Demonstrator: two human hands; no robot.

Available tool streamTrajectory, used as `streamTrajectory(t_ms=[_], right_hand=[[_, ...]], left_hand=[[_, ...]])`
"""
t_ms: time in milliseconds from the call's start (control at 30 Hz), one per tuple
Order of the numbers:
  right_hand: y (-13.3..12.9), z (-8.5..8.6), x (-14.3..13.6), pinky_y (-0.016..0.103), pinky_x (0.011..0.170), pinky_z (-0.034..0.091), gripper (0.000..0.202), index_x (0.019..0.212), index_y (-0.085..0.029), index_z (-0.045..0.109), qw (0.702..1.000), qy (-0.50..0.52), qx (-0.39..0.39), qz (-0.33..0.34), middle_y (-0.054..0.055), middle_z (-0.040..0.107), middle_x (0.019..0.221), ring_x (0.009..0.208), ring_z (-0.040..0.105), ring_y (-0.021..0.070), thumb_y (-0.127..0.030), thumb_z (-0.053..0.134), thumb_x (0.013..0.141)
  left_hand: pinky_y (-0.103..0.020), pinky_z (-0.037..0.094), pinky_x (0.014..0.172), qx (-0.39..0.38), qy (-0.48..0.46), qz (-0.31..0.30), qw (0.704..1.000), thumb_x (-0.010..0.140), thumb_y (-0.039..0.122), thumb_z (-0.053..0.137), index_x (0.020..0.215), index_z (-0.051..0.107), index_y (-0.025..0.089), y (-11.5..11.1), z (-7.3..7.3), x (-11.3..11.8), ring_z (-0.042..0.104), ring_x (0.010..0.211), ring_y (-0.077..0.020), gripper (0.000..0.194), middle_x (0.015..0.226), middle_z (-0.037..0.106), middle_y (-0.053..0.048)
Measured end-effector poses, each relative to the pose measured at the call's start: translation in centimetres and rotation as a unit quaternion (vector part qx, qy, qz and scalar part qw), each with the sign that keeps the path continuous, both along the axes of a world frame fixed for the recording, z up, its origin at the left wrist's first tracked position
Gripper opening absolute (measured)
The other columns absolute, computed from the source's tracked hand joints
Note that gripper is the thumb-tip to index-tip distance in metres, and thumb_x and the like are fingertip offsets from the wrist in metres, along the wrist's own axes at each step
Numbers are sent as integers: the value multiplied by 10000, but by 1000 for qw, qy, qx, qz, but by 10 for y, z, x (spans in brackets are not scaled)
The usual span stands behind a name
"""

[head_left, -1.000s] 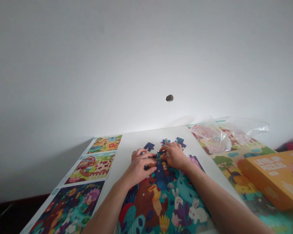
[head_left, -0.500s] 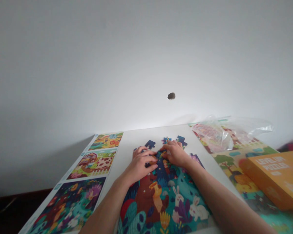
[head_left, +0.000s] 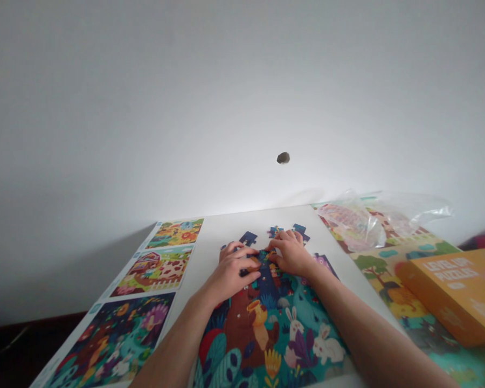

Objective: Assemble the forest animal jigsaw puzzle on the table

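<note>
A partly joined jigsaw puzzle (head_left: 267, 328) with a bear, a honey pot and white rabbits lies on the white table in front of me. My left hand (head_left: 235, 269) rests on its upper left part, fingers spread over the pieces. My right hand (head_left: 289, 252) is at its upper edge, fingers bent and pressed down on pieces there; what sits under the fingertips is hidden. Loose dark blue puzzle pieces (head_left: 248, 238) lie just beyond my left hand. Behind my right hand are another small piece (head_left: 275, 231) and a dark blue piece (head_left: 301, 231).
A reference sheet (head_left: 149, 269) with three pictures lies along the left. On the right are an orange puzzle box (head_left: 448, 302), a finished-looking animal puzzle or poster (head_left: 380, 269) and a clear plastic bag (head_left: 364, 226). The white wall (head_left: 242, 108) rises behind the table.
Almost nothing differs. My right hand's fingers have shifted very slightly at the puzzle's upper edge; my left hand stays in place.
</note>
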State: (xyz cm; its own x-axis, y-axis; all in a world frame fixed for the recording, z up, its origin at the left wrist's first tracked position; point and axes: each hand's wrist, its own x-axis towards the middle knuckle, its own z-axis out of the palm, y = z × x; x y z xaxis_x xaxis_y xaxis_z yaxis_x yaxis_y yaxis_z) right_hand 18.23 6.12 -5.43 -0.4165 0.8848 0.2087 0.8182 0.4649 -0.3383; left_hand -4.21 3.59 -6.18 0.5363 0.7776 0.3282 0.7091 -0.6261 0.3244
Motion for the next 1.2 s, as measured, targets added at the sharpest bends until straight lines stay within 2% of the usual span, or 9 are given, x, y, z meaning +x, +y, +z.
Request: streamTrajectory(t_ms=[133,233,300,467,733,900,1033,1133,1200], right_hand=[[2,-3,-1,473,996,238,215,1020,-294,706,1000,18,-8,2,49,610,1087,1073,475,256,-278,662,810],[3,-4,0,462,993,242,206,1002,-293,714,999,36,-1,-17,41,644,1050,1049,500,246,-229,583,857],[4,-4,2,472,994,236,218,1012,-295,713,999,39,2,-31,42,655,1050,1048,507,251,-227,568,865],[7,-6,4,492,987,234,210,1017,-318,712,999,18,-17,-37,45,644,1078,1074,494,276,-329,675,810],[6,-4,1,496,996,223,197,1009,-313,702,998,-1,-33,-46,52,629,1065,1076,491,271,-314,660,817],[2,-2,-3,494,997,212,176,991,-275,691,999,-7,-4,-32,58,628,1077,1067,504,261,-265,582,852],[1,-2,-4,469,980,234,151,955,-259,687,999,27,-8,-25,47,650,1029,1044,522,249,-250,589,841],[2,-5,-4,435,967,263,266,1074,-265,664,998,55,-11,-26,56,647,1070,1058,523,247,-243,627,811],[3,-6,-4,416,961,275,283,1086,-271,665,997,73,-7,-30,55,643,1079,1066,524,243,-246,638,804]], left_hand=[[-457,348,1008,-1,13,3,1000,842,372,638,1069,716,345,-2,2,1,423,1155,-273,241,1205,634,-3],[-472,325,1017,-3,39,-3,999,887,334,574,1159,668,393,-6,5,2,409,1161,-268,294,1249,588,4],[-477,317,1018,-4,50,-11,999,899,321,553,1164,663,410,-7,7,3,401,1160,-267,300,1259,567,7],[-478,312,1013,5,48,-16,999,907,310,549,1210,634,415,-7,7,3,391,1150,-268,332,1257,555,-4],[-478,311,993,7,51,-14,999,903,309,557,1188,642,440,-6,6,3,396,1132,-265,325,1241,559,3],[-480,311,1002,13,46,-5,999,896,305,565,1162,656,447,-5,3,3,393,1143,-267,315,1245,562,12],[-472,310,1018,11,44,-7,999,892,311,571,1200,637,425,-5,2,3,401,1158,-268,335,1249,575,9],[-450,321,1029,3,22,7,1000,867,329,603,1354,510,351,-5,-1,1,410,1178,-273,497,1260,590,-19],[-441,320,1039,0,6,18,1000,849,324,621,1420,420,307,-5,-4,0,416,1195,-273,605,1274,594,-34]])
